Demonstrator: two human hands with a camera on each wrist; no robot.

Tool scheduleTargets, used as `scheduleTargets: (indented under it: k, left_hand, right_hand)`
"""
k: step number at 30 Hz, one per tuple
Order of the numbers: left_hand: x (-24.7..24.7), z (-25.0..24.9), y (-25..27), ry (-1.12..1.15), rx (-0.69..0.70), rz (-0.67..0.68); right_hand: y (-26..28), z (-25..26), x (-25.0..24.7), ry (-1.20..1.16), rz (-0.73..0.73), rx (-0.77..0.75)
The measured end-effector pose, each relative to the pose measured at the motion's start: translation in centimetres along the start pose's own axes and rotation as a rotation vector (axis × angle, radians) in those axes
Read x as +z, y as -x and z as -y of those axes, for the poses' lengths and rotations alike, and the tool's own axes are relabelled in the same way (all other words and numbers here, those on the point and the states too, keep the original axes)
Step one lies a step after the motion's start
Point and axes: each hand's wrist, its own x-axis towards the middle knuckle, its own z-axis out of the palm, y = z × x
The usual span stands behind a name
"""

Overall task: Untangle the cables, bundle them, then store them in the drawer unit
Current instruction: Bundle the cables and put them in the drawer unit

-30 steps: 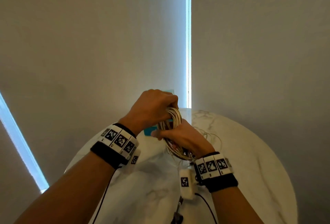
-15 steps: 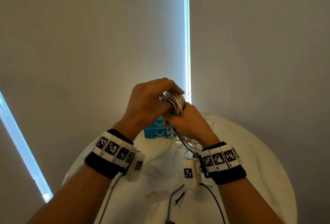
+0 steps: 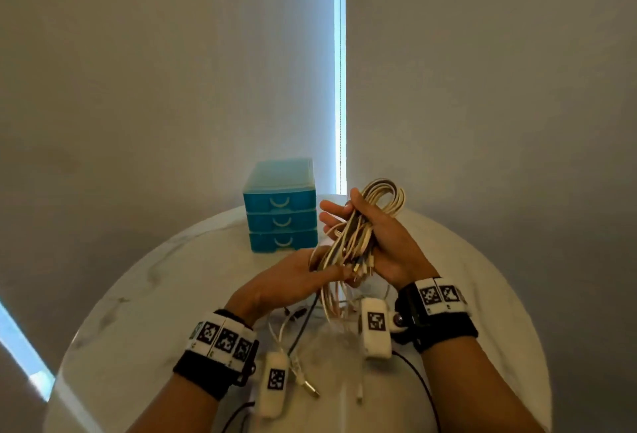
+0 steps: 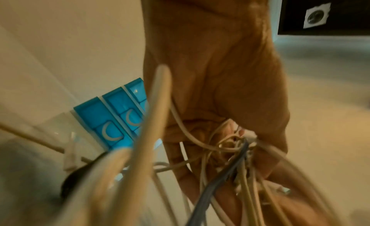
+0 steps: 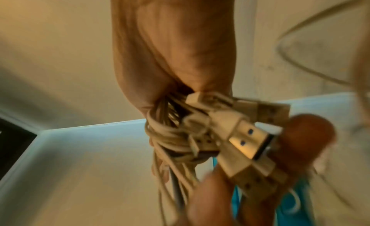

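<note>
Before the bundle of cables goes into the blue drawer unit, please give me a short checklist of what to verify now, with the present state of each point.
1. Bundle held firmly: ok. The right hand grips the cable bundle around its middle.
2. Left hand helping: ok. It touches the lower end of the bundle, near the plugs.
3. All cables gathered: not ok. Loose strands hang below the hands, and loose cable ends lie on the table.
4. Bundle tied: cannot tell. No tie is visible.
5. A drawer open: not ok. All three drawers of the drawer unit look closed.
6. Path to the unit: ok. It stands just beyond the hands.
</note>
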Motion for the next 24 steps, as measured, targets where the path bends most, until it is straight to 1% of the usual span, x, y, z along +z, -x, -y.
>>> scheduleTargets:
  k: [1, 3, 5, 9, 12, 14, 16, 19, 21, 22, 24]
  left_hand:
    - [0.0, -0.1, 0.2, -0.001, 0.005, 0.026]
    - [0.1, -0.4, 0.8, 0.070, 0.013, 0.070]
    - [-0.1, -0.4, 1.1, 0.145, 0.009, 0.092]
    - [-0.1, 0.5, 1.3, 0.229, 0.027, 0.104]
    - [0.2, 0.8, 1.5, 0.294, 0.038, 0.002]
    - [0.4, 0.7, 1.7, 0.348, 0.081, -0.089]
    - [0.6, 0.8, 1.9, 0.419, 0.126, -0.131]
    - [1.3, 0.7, 2.2, 0.579, 0.121, -0.089]
    - [1.6, -0.1, 2.4, 0.683, 0.083, -0.029]
    - [1.6, -0.4, 2.5, 0.704, 0.062, -0.007]
    - [1.5, -0.2, 2.2, 0.678, 0.013, -0.007]
  right_hand:
    - [0.1, 0.2, -0.4, 0.043, -0.010, -0.015]
    - [0.7, 0.5, -1.0, 0.140, -0.056, -0.092]
    - [1.1, 0.6, -1.2, 0.162, -0.122, -0.170]
    - [0.8, 0.0, -0.9, 0.015, -0.172, -0.200]
    - [0.3, -0.5, -1.0, -0.111, -0.169, -0.215]
    - [0.1, -0.5, -1.6, -0.255, -0.179, -0.223]
    - [0.0, -0.3, -2.2, -0.391, -0.198, -0.240]
    - [-0.3, -0.4, -3.3, -0.521, -0.235, -0.241]
    - [-0.5, -0.5, -3.9, -0.511, -0.230, -0.220]
    - [-0.7, -0.5, -4.1, -0.496, -0.232, -0.210]
    - [-1.0, -0.5, -4.5, -0.458, -0.262, -0.207]
